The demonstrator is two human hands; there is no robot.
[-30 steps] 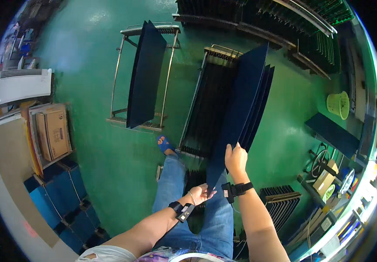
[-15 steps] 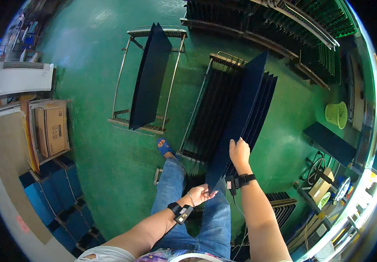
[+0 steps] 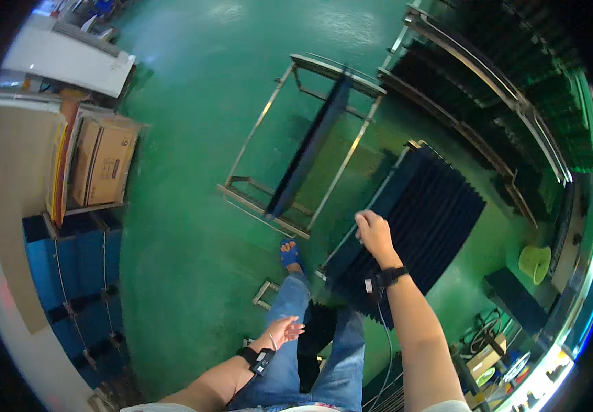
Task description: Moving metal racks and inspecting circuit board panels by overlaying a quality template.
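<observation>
My left hand (image 3: 286, 331) is over my left thigh, its fingers apart and nothing in them. Farther forward, my right hand (image 3: 374, 237) is closed above the left side of a rack packed with dark blue panels (image 3: 434, 213). Whether its curled fingers grip a panel edge cannot be made out. The panels stand close together in a slanted row. Ahead and to the left is a second metal frame rack (image 3: 255, 130), holding one or more dark panels (image 3: 314, 141) on edge. Each wrist wears a black strap with a small device.
Larger racks of dark panels (image 3: 475, 103) line the far right. A yellow-green basket (image 3: 535, 264) and a dark flat board (image 3: 515, 299) are at the right. On the left are a cardboard box (image 3: 104, 161) and blue crates (image 3: 80, 264). A small metal frame (image 3: 266, 295) lies near my left foot.
Both hands have come off the tall panel they held; it now appears in line with the rack's row. My left hand has drawn back and opened. The whole view has turned.
</observation>
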